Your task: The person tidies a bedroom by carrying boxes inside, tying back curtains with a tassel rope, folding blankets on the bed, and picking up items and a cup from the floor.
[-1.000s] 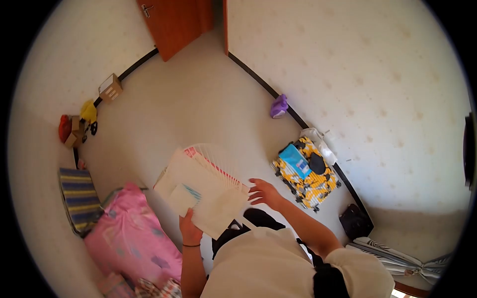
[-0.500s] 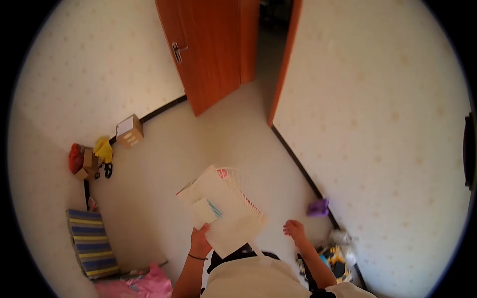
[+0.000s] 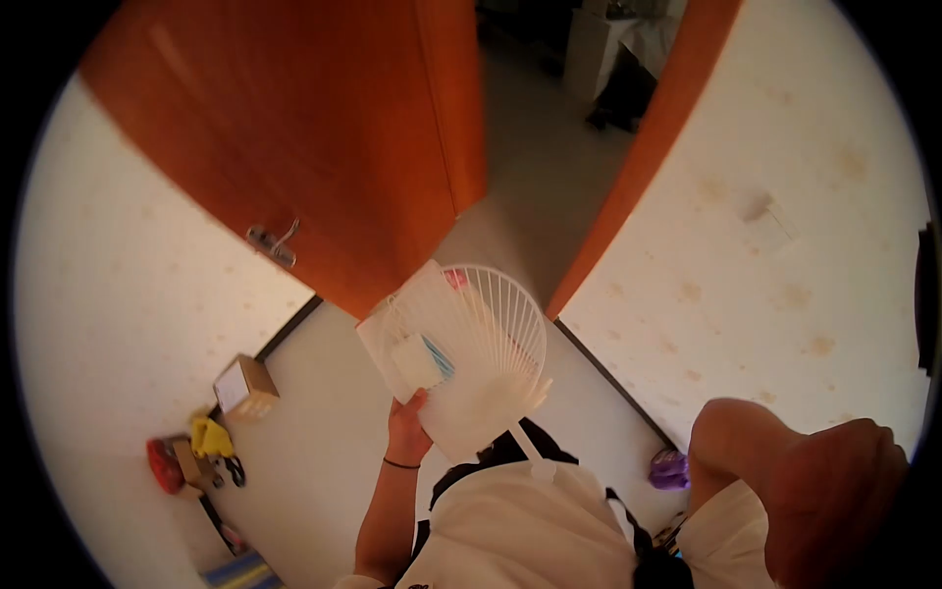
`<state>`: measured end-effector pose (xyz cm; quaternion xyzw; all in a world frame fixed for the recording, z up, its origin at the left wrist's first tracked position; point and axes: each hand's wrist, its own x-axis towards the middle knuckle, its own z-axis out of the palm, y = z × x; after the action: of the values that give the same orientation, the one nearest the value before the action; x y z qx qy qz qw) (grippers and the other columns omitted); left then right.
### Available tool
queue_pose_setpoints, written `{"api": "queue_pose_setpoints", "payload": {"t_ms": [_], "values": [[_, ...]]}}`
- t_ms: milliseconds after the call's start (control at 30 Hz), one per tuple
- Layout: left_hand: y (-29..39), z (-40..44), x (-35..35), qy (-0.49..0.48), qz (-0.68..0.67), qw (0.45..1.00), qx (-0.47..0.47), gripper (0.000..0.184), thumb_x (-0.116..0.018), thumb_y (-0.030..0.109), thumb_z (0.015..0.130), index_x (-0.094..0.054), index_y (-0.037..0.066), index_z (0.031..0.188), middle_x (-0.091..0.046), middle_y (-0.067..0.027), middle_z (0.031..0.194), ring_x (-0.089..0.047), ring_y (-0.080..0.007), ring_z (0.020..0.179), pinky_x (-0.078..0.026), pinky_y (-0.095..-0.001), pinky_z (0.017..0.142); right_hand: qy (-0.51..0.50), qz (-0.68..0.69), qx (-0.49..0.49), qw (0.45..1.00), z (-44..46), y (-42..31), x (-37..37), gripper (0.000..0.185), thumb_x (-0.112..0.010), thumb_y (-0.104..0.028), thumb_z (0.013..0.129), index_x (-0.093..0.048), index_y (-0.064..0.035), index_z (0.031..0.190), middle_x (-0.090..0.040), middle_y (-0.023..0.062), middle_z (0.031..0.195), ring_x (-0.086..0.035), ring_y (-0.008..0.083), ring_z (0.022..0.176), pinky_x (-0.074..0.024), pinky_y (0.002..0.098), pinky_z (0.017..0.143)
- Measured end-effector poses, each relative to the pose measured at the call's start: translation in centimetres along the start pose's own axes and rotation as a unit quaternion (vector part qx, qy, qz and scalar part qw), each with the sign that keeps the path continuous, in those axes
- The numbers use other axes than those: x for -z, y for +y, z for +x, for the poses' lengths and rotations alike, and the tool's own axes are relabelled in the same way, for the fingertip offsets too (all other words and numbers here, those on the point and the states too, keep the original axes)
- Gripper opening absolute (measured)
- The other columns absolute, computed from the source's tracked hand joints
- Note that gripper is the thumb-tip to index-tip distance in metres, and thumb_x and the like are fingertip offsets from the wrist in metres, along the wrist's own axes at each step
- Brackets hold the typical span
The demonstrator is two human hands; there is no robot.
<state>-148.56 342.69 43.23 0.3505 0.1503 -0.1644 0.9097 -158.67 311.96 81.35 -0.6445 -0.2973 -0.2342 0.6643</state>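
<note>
My left hand (image 3: 409, 432) is closed on a stack held in front of my torso, with the thumb on top near its lower left edge. Part of that stack is a white ribbed hand fan (image 3: 515, 314), whose pale handle points down toward my shirt. Flat cream-coloured sheets (image 3: 466, 420) lie with it. On top rests a small whitish pad (image 3: 417, 361) with blue stripes at its right side. My right hand (image 3: 844, 481) is raised close to the camera at the right, its fingers curled. Anything inside those fingers is hidden.
A brown door (image 3: 314, 128) with a metal handle stands ajar ahead, beside its frame (image 3: 648, 167). Along the left wall are a cardboard box (image 3: 245, 388), a yellow bag (image 3: 209, 437) and a red item (image 3: 164, 465). A purple packet (image 3: 669, 469) lies by the right wall.
I am nearer the doorway, and the door looms larger. My right hand has risen from low beside my body toward the camera. My left hand still holds the fan and sheets.
</note>
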Motion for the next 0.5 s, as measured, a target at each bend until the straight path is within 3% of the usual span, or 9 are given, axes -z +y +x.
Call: {"api": "queue_pose_setpoints", "payload": {"t_ms": [33, 67, 133, 167, 267, 300, 400, 500], "values": [[1.6, 4.3, -0.3, 0.015, 0.016, 1.000, 0.007, 0.051, -0.053, 0.001, 0.093, -0.038, 0.002, 0.142, -0.053, -0.0120, 0.135, -0.052, -0.0310, 0.124, -0.045, -0.0470, 0.104, 0.007, 0.033, -0.023, 0.999, 3.0, 3.2, 0.1, 0.022, -0.073, -0.004, 0.083, -0.067, -0.0150, 0.102, -0.068, 0.0003, 0.092, -0.064, 0.0122, 0.077, -0.0505, 0.0220, 0.074], [3.4, 8.5, -0.5, 0.029, 0.033, 0.999, 0.012, 0.052, -0.053, 0.001, 0.093, -0.038, 0.002, 0.142, -0.053, -0.0120, 0.135, -0.052, -0.0312, 0.125, -0.044, -0.0472, 0.105, -0.002, 0.092, 0.072, 0.993, 5.9, 9.4, 1.3, 0.024, -0.074, -0.002, 0.082, -0.067, -0.0146, 0.101, -0.068, 0.0004, 0.091, -0.064, 0.0119, 0.076, -0.0500, 0.0215, 0.074], [6.5, 18.1, -3.0, -0.018, 0.031, 0.999, -0.006, 0.052, -0.052, 0.000, 0.093, -0.037, 0.003, 0.143, -0.051, -0.0120, 0.137, -0.051, -0.0316, 0.125, -0.043, -0.0476, 0.106, -0.072, 0.151, 0.160, 0.973, 11.5, 18.2, 4.2, 0.026, -0.075, 0.000, 0.079, -0.067, -0.0141, 0.099, -0.069, 0.0009, 0.090, -0.064, 0.0115, 0.076, -0.0496, 0.0210, 0.073], [7.7, 22.6, -4.2, -0.034, 0.027, 0.999, -0.015, 0.052, -0.051, -0.001, 0.093, -0.037, 0.003, 0.143, -0.051, -0.0121, 0.138, -0.051, -0.0317, 0.126, -0.043, -0.0478, 0.106, -0.123, 0.161, 0.125, 0.971, 14.1, 21.5, 6.4, 0.027, -0.076, 0.001, 0.079, -0.067, -0.0138, 0.099, -0.069, 0.0013, 0.090, -0.064, 0.0114, 0.076, -0.0496, 0.0209, 0.073], [11.2, 36.2, -8.5, 0.010, 0.056, 0.998, -0.004, 0.053, -0.049, -0.002, 0.093, -0.036, 0.004, 0.144, -0.049, -0.0125, 0.140, -0.049, -0.0324, 0.127, -0.042, -0.0483, 0.107, 0.018, 0.159, 0.152, 0.975, 21.9, 30.9, 8.3, 0.025, -0.076, 0.000, 0.079, -0.066, -0.0130, 0.099, -0.069, 0.0033, 0.089, -0.064, 0.0128, 0.074, -0.0508, 0.0241, 0.070], [12.0, 40.1, -9.3, -0.051, 0.032, 0.998, 0.010, 0.054, -0.049, -0.002, 0.093, -0.035, 0.006, 0.145, -0.047, -0.0125, 0.141, -0.048, -0.0324, 0.128, -0.042, -0.0485, 0.107, 0.069, 0.165, 0.199, 0.964, 26.3, 34.5, 8.4, 0.021, -0.074, -0.004, 0.081, -0.066, -0.0126, 0.099, -0.069, 0.0040, 0.088, -0.064, 0.0140, 0.073, -0.0510, 0.0264, 0.068], [16.1, 51.9, -16.1, -0.075, 0.069, 0.995, 0.015, 0.056, -0.051, 0.000, 0.093, -0.034, 0.005, 0.145, -0.048, -0.0117, 0.140, -0.048, -0.0320, 0.128, -0.041, -0.0484, 0.108, 0.036, 0.307, 0.289, 0.906, 29.4, 42.2, 16.7, 0.033, -0.084, -0.036, 0.063, -0.065, -0.0153, 0.081, -0.064, 0.0014, 0.093, -0.057, 0.0089, 0.092, -0.0466, 0.0253, 0.077], [17.5, 64.9, -21.5, -0.120, 0.077, 0.986, 0.084, 0.052, -0.052, 0.006, 0.095, -0.034, 0.003, 0.145, -0.049, -0.0120, 0.140, -0.050, -0.0313, 0.127, -0.040, -0.0477, 0.109, 0.158, 0.077, 0.174, 0.969, 35.0, 50.4, 20.9, 0.033, -0.073, -0.024, 0.077, -0.059, -0.0082, 0.102, -0.062, 0.0125, 0.105, -0.061, 0.0183, 0.092, -0.0509, 0.0306, 0.077]]}}
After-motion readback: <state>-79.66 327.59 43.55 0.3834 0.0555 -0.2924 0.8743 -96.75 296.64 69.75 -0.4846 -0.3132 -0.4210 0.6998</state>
